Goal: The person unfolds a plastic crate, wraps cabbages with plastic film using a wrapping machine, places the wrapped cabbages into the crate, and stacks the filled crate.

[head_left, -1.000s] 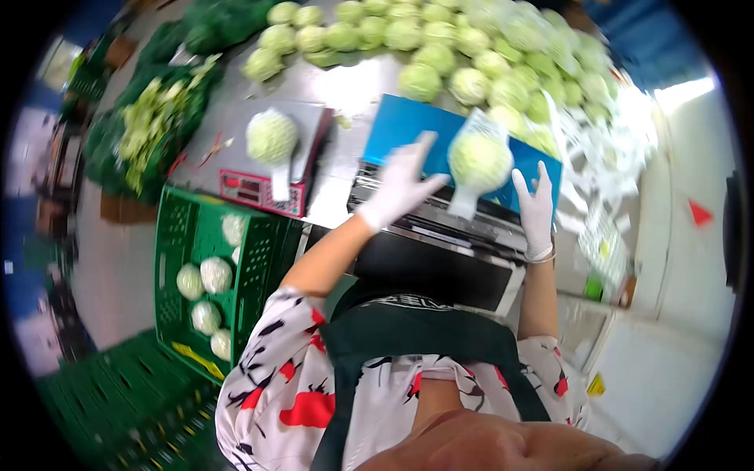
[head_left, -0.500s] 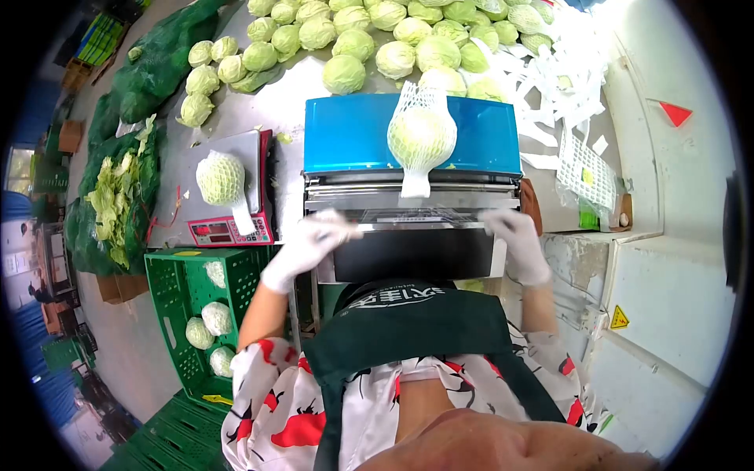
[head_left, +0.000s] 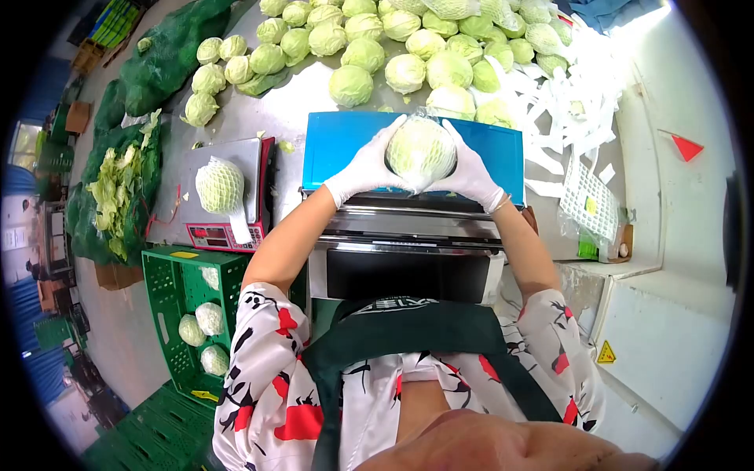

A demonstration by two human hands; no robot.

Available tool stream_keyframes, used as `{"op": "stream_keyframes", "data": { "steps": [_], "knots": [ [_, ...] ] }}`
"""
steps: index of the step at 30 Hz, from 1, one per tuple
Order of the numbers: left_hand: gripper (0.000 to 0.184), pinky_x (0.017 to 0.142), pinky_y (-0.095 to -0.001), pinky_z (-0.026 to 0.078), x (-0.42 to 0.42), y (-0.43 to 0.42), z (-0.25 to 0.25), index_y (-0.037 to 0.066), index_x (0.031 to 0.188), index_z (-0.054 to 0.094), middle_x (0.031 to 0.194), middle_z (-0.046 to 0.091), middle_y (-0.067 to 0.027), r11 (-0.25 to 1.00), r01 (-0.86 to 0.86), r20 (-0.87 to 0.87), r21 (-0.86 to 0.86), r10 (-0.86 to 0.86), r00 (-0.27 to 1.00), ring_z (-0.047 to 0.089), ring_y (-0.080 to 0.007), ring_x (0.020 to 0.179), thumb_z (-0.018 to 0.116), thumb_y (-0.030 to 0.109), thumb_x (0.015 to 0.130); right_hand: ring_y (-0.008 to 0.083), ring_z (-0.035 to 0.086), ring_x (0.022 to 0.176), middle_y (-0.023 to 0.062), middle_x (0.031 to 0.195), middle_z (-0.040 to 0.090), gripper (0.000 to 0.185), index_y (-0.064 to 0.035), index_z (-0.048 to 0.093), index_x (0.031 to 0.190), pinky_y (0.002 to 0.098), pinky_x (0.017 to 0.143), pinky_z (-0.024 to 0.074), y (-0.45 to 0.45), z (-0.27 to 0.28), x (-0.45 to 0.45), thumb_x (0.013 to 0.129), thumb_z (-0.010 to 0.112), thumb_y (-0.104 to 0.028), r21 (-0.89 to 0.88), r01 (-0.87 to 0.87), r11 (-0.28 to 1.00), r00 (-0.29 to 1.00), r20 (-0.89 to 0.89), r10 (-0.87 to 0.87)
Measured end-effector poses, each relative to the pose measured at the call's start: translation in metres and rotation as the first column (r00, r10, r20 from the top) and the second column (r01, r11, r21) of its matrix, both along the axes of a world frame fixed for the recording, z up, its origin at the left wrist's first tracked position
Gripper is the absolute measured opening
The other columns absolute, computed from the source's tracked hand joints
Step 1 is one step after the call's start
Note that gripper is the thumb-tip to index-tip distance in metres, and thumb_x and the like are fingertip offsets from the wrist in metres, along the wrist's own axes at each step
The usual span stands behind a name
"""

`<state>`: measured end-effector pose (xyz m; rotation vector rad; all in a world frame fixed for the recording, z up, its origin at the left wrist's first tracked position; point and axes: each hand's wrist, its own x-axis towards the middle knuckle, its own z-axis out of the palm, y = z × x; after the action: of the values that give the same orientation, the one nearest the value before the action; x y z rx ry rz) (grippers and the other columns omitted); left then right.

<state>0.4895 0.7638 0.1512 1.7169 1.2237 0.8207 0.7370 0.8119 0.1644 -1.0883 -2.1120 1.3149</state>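
A pale green cabbage in a white foam net [head_left: 422,155] sits on the blue top [head_left: 334,145] of the wrapping machine. Both my hands wear white gloves. My left hand [head_left: 369,166] cups the cabbage's left side, and my right hand [head_left: 473,173] cups its right side, thumbs toward me. Some clear film shows at the cabbage's top. Below my wrists lie the machine's metal bars and dark front plate [head_left: 404,275]. Another netted cabbage [head_left: 220,187] rests on the red-framed scale [head_left: 250,165] to the left.
Many bare cabbages [head_left: 364,55] cover the back of the table. White foam nets [head_left: 589,196] lie in a heap at the right. A green crate [head_left: 162,306] with several wrapped cabbages stands at the lower left, beside green mesh sacks [head_left: 141,212].
My hands have moved from the film at the machine's front bar up to the netted cabbage and closed around it. The film stretched between them has left the front bar.
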Motion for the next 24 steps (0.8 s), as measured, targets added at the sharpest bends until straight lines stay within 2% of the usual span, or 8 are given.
{"op": "stream_keyframes", "data": {
  "steps": [2, 7, 12, 19, 20, 21, 23, 24],
  "knots": [
    [0.115, 0.116, -0.0376, 0.034, 0.001, -0.015, -0.006, 0.001, 0.153, 0.027, 0.144, 0.047, -0.0253, 0.996, -0.037, 0.150, -0.081, 0.048, 0.987, 0.044, -0.0326, 0.137, 0.091, 0.035, 0.065, 0.0244, 0.054, 0.127, 0.0193, 0.137, 0.056, 0.112, 0.0036, 0.030, 0.149, 0.0338, 0.108, 0.0416, -0.022, -0.008, 0.005, 0.064, 0.092, -0.035, -0.014, 0.061, 0.998, 0.994, -0.086, -0.062],
    [0.076, 0.074, -0.0303, 0.059, 0.013, -0.131, 0.024, -0.007, 0.131, 0.045, 0.113, 0.064, -0.0180, 0.819, 0.052, 0.263, -0.571, 0.123, 0.957, 0.068, -0.0217, 0.094, 0.078, 0.043, 0.084, 0.0188, 0.056, 0.119, 0.0131, 0.131, 0.058, 0.082, 0.0035, 0.038, 0.146, 0.0334, 0.104, 0.0430, -0.144, 0.045, 0.023, 0.083, 0.079, -0.029, -0.720, 0.039, 0.693, 0.957, -0.173, -0.233],
    [0.075, 0.072, -0.0350, 0.060, 0.019, -0.210, -0.006, -0.002, 0.144, 0.042, 0.127, 0.060, -0.0170, 0.341, 0.329, 0.400, -0.881, 0.165, 0.901, 0.066, -0.0216, 0.102, 0.062, 0.051, 0.094, 0.0149, 0.058, 0.109, 0.0092, 0.123, 0.062, 0.074, -0.0019, 0.047, 0.143, 0.0292, 0.092, 0.0480, -0.239, -0.012, 0.046, 0.092, 0.064, -0.052, -0.811, 0.100, 0.576, 0.991, 0.031, -0.129],
    [0.076, 0.088, -0.0338, 0.056, 0.006, -0.238, -0.028, -0.005, 0.133, 0.053, 0.114, 0.069, -0.0140, 0.163, 0.327, 0.364, -0.931, 0.474, 0.802, 0.070, -0.0214, 0.095, 0.054, 0.060, 0.095, 0.0165, 0.062, 0.108, 0.0067, 0.124, 0.064, 0.058, -0.0026, 0.054, 0.138, 0.0325, 0.090, 0.0508, -0.232, -0.025, 0.050, 0.098, 0.057, -0.044, -0.995, 0.014, 0.098, 0.979, -0.006, -0.202],
    [0.060, 0.089, -0.0353, 0.055, -0.001, -0.250, -0.032, 0.001, 0.137, 0.052, 0.111, 0.070, -0.0141, 0.211, 0.397, 0.443, -0.893, 0.554, 0.704, 0.070, -0.0213, 0.096, 0.058, 0.046, 0.098, 0.0165, 0.063, 0.105, 0.0077, 0.116, 0.067, 0.044, -0.0046, 0.063, 0.127, 0.0336, 0.091, 0.0511, -0.241, -0.035, 0.060, 0.097, 0.061, -0.038, -0.983, 0.017, 0.184, 0.971, -0.028, -0.236],
    [0.055, 0.087, -0.0360, 0.055, -0.003, -0.264, -0.034, 0.002, 0.138, 0.052, 0.108, 0.070, -0.0148, 0.490, 0.134, 0.347, -0.861, 0.373, 0.861, 0.070, -0.0213, 0.094, 0.059, 0.039, 0.098, 0.0162, 0.064, 0.101, 0.0081, 0.111, 0.067, 0.039, -0.0047, 0.065, 0.121, 0.0333, 0.087, 0.0518, -0.252, -0.040, 0.067, 0.097, 0.061, -0.035, -0.840, 0.152, 0.521, 0.981, 0.063, -0.185],
    [0.048, 0.084, -0.0375, 0.056, -0.002, -0.284, -0.018, 0.006, 0.141, 0.050, 0.103, 0.071, -0.0162, 0.919, -0.180, -0.099, -0.350, 0.155, 0.983, 0.070, -0.0215, 0.090, 0.062, 0.024, 0.098, 0.0157, 0.065, 0.094, 0.0090, 0.101, 0.069, 0.028, -0.0050, 0.069, 0.110, 0.0327, 0.081, 0.0530, -0.275, -0.045, 0.077, 0.096, 0.062, -0.029, -0.216, 0.256, 0.942, 0.945, 0.262, -0.197],
    [0.051, 0.071, -0.0377, 0.057, -0.009, -0.291, -0.028, 0.010, 0.143, 0.047, 0.090, 0.070, -0.0166, 0.991, -0.083, -0.359, -0.101, 0.041, 0.932, 0.071, -0.0197, 0.078, 0.062, 0.009, 0.095, 0.0121, 0.064, 0.075, 0.0067, 0.078, 0.064, 0.020, -0.0040, 0.069, 0.094, 0.0287, 0.066, 0.0510, -0.277, -0.058, 0.083, 0.097, 0.061, -0.022, 0.251, 0.148, 0.957, 0.948, 0.238, -0.209]
  ]
}}
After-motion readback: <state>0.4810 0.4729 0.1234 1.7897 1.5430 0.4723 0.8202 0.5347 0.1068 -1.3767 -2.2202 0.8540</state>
